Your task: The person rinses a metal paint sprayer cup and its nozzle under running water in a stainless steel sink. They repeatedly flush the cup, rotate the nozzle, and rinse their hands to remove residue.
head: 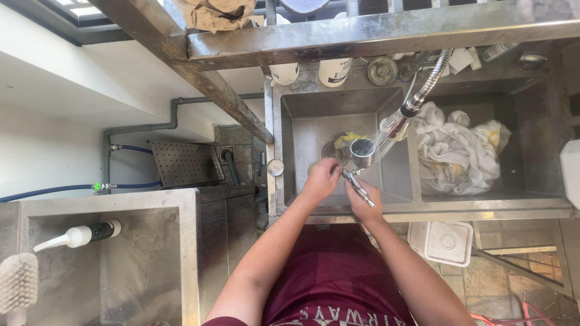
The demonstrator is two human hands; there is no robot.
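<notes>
At the far left a white brush (17, 282) lies near a white pump bottle (77, 235) on the steel bench (192, 253). Further right, over the left sink basin (302, 130), the left hand (321, 180) has its fingers curled around what looks like a yellow sponge (347, 140), though that is hard to make out. Just beside it, the right hand (362, 202) pinches the handle of a small metal cup (362, 151) held under the spray faucet (403, 118). White cloths (456, 151) fill the right basin.
</notes>
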